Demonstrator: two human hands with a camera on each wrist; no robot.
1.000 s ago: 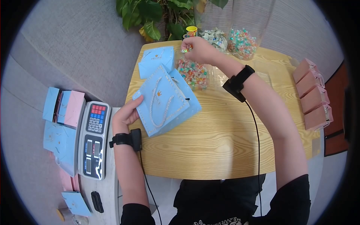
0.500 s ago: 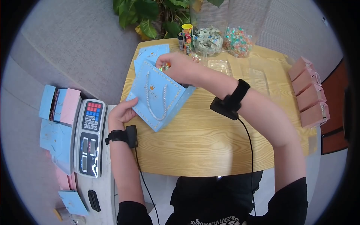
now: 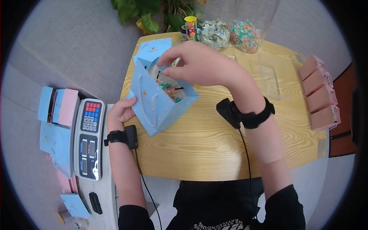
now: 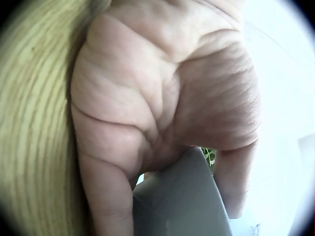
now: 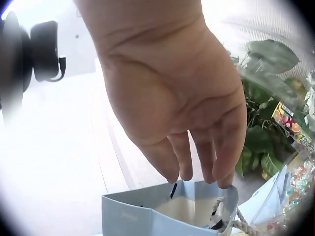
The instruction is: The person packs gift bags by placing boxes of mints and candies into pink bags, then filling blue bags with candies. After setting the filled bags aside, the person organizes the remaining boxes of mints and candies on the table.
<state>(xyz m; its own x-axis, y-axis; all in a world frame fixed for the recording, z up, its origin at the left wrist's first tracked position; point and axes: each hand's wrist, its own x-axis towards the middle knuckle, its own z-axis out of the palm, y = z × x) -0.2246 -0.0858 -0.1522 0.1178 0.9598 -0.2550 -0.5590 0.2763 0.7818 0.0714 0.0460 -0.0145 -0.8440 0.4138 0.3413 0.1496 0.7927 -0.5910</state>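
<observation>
Blue paper bag (image 3: 147, 101), boxy, smooth, twisted white rope handle (image 3: 153, 109), at left part of wood-grained counter (image 3: 214, 149). I see it tilted, mouth upward, long axis from near base to far rim; shiny wrapped candies (image 3: 168, 87) inside. Left hand (image 3: 122, 111) pinches its side, fingers closed. Right hand (image 3: 199, 63) above mouth, fingers parted, loosely bent, empty. Leafy plant (image 3: 148, 22), grey wall (image 3: 65, 42) beyond.

Wood-grained desk (image 3: 199, 157) with rounded corners above a pale floor (image 3: 165, 189), showing a whitish side desk (image 3: 108, 172) along the left, a leafy plant (image 3: 147, 11) beyond the far edge, grey walls (image 3: 57, 42) around, a reddish-brown panel (image 3: 341, 147) at right, and soft light glossing the near wood.
</observation>
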